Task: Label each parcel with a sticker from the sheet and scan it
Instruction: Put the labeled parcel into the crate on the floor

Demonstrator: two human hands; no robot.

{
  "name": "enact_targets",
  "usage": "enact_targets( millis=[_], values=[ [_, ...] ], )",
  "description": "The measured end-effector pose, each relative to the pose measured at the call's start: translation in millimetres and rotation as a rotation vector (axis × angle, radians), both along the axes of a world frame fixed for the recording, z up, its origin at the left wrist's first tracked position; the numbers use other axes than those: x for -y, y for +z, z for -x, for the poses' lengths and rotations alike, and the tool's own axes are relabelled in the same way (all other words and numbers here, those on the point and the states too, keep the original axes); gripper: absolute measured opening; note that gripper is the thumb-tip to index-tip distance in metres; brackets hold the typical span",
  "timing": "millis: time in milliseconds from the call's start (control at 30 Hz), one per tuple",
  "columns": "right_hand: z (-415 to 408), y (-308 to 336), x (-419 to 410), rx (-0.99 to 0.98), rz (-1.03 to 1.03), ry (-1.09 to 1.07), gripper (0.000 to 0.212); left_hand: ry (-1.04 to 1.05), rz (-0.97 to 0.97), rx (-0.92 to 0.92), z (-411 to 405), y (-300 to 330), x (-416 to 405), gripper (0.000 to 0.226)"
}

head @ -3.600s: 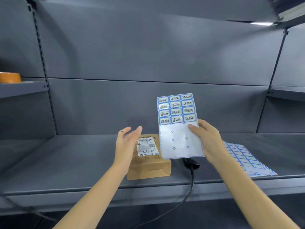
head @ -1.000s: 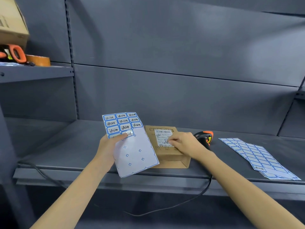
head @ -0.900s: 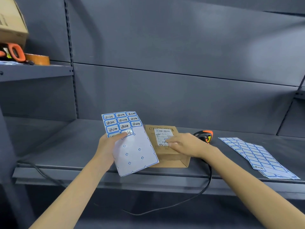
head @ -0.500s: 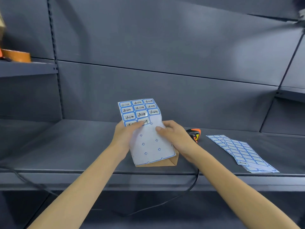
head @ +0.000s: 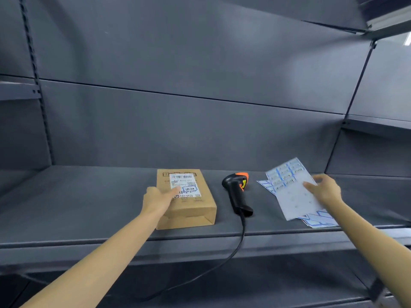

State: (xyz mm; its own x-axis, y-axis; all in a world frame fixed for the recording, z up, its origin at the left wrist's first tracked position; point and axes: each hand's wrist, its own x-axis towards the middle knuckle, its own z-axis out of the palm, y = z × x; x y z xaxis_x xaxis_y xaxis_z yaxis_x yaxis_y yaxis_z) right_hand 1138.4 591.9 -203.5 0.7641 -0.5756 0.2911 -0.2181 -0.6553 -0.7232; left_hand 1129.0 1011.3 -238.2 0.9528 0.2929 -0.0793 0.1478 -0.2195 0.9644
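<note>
From the head view, the left hand (head: 156, 200) is resting on the parcel (head: 185, 198) at mid-shelf (head: 89, 207), fingers relaxed. The right hand (head: 325, 190) is gripping the sticker sheet (head: 291, 192) over spare sheets (head: 320, 220) near the shelf's right end; the scanner (head: 236, 192) is lying between.

Left hand (head: 156, 200) rests on parcel (head: 188, 203); right hand (head: 325, 190) holds sticker sheet (head: 293, 192); scanner (head: 236, 192) between.
</note>
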Motion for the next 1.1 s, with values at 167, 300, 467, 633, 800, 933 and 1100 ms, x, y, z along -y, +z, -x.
enact_targets(
  millis=[167,300,467,633,800,933,1100],
  values=[
    [-5.0,-24.7,23.6,-0.223,0.130,-0.071,0.043,-0.035,0.018,0.020,-2.5,-5.9,-1.1,0.038],
    [-1.3,-39.1,16.4,-0.363,0.293,-0.160,0.048,0.003,0.078,0.117,5.8,-12.3,1.0,0.035],
    [0.3,-44.6,3.5,-0.316,0.403,-0.175,0.037,-0.020,0.107,0.314,26.1,-17.8,4.0,0.039],
    [-4.3,-33.4,-33.6,-0.192,0.318,-0.016,0.039,0.003,0.159,0.415,38.1,-16.8,6.2,0.050],
    [-1.0,-8.8,-97.6,-0.041,0.193,0.259,0.041,-0.007,0.255,0.503,43.1,3.5,18.4,0.060],
    [8.9,23.0,-137.8,-0.026,-0.038,0.442,0.048,-0.072,0.312,0.568,43.7,27.3,38.9,0.064],
    [38.0,57.9,-147.7,-0.070,-0.477,0.752,0.053,-0.136,0.345,0.600,43.6,50.0,78.1,0.064]
  ],
)
